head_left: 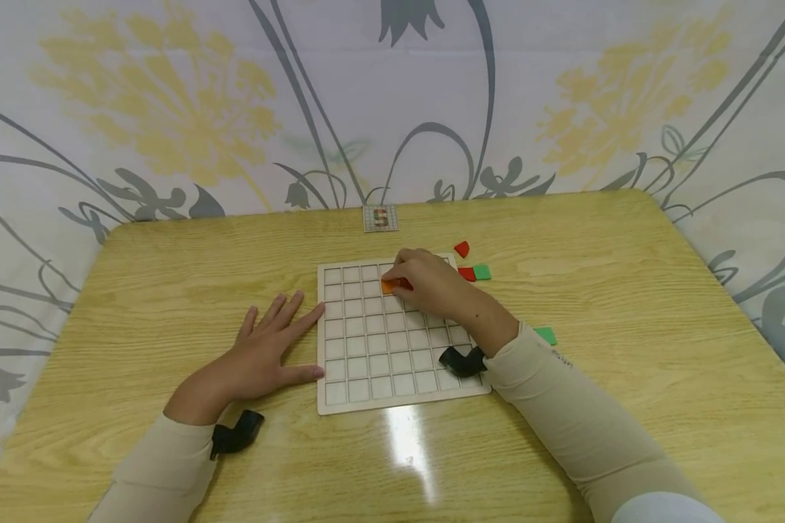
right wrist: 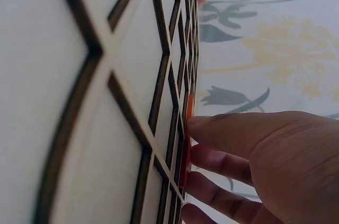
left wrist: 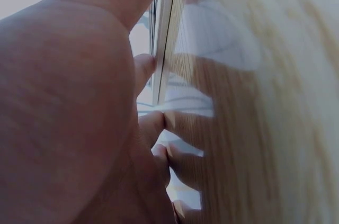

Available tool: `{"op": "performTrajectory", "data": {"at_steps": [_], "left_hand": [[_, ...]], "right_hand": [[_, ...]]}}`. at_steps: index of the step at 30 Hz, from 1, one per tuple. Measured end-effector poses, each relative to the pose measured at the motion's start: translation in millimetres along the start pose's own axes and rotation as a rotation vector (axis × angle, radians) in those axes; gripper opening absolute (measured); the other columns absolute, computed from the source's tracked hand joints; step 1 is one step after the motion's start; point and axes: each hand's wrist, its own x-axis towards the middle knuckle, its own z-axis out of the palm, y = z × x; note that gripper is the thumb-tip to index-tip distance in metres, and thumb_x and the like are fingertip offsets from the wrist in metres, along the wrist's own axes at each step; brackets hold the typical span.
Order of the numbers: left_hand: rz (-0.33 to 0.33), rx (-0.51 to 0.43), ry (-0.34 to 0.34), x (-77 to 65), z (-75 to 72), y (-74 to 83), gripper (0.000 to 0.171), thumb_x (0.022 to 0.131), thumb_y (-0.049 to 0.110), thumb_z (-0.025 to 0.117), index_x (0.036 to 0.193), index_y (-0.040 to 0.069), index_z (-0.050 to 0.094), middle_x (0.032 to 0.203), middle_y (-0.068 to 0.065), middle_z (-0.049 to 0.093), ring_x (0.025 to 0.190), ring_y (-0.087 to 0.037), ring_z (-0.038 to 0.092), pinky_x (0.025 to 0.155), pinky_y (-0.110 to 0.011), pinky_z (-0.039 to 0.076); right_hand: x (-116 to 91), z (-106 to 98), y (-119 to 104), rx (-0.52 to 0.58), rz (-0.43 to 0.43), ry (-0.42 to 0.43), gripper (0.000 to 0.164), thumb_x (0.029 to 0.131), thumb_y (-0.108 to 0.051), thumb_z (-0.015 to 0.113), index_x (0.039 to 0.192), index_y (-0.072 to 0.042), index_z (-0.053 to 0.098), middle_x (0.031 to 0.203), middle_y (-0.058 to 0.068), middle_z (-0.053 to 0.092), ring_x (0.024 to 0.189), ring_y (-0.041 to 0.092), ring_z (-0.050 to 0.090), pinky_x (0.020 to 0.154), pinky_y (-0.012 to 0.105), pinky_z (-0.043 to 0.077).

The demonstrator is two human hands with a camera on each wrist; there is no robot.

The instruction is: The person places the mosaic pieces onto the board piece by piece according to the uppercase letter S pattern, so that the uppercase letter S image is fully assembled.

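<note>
A wooden grid board (head_left: 402, 398) with rows of square cells lies on the table. At its upper middle, my right hand (head_left: 432, 283) has thumb and index fingertip on an orange tile (head_left: 387, 287), pinching it at the board surface. In the right wrist view the thumb touches the orange tile (right wrist: 189, 108), while the other fingertips are beside a red tile (right wrist: 184, 168) set in the grid. My left hand (head_left: 262, 359) rests on the table with fingers spread, thumb and index fingertips against the board's left edge (left wrist: 165, 38). The right hand hides part of the board.
A small pattern card (head_left: 381, 218) lies at the table's back edge. Right of the board are a red rounded wedge (head_left: 461, 249), a red piece (head_left: 467, 274), a green tile (head_left: 482, 272) and another green piece (head_left: 546, 335) partly behind the right sleeve. A patterned cloth (head_left: 392, 102) hangs behind.
</note>
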Motion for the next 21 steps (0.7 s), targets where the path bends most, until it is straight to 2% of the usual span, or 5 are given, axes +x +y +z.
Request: {"op": "performTrajectory", "data": {"at_steps": [8, 15, 18, 21], "left_hand": [[0.002, -0.004, 0.003, -0.6, -0.5, 0.2, 0.091, 0.089, 0.058, 0.067, 0.161, 0.026, 0.022, 0.169, -0.016, 0.002, 0.155, -0.042, -0.006, 0.116, -0.069, -0.012], [0.005, -0.011, 0.017, -1.7, -0.1, -0.5, 0.09, 0.09, 0.058, 0.066, 0.161, 0.027, 0.022, 0.169, -0.016, 0.003, 0.155, -0.042, -0.005, 0.116, -0.069, -0.012], [0.007, -0.011, 0.014, -1.3, 0.6, -0.5, 0.09, 0.089, 0.059, 0.066, 0.161, 0.026, 0.022, 0.169, -0.017, 0.004, 0.155, -0.043, -0.005, 0.116, -0.069, -0.011], [0.009, -0.006, 0.014, -1.1, 0.6, -0.3, 0.091, 0.089, 0.06, 0.065, 0.161, 0.026, 0.022, 0.169, -0.017, 0.004, 0.155, -0.043, -0.004, 0.116, -0.069, -0.011]], "right_hand": [[0.6, -1.7, -1.2, -0.015, 0.016, -0.016, 0.031, 0.096, -0.014, 0.069, 0.126, -0.008, 0.071, 0.112, 0.009, 0.064, 0.094, 0.022, 0.057, 0.078, 0.032, 0.049], [-1.7, -7.1, -1.2, 0.0, 0.008, 0.022, 0.031, 0.096, -0.017, 0.069, 0.126, -0.009, 0.071, 0.115, 0.008, 0.067, 0.093, 0.021, 0.061, 0.079, 0.033, 0.051], [-4.0, -10.1, 0.4, 0.007, 0.037, 0.036, 0.03, 0.097, -0.017, 0.066, 0.126, -0.009, 0.071, 0.116, 0.008, 0.067, 0.094, 0.022, 0.06, 0.079, 0.034, 0.051], [-6.7, -14.3, 3.1, 0.02, 0.074, 0.056, 0.03, 0.098, -0.016, 0.065, 0.126, -0.01, 0.071, 0.119, 0.009, 0.066, 0.103, 0.024, 0.06, 0.085, 0.036, 0.051]]}}
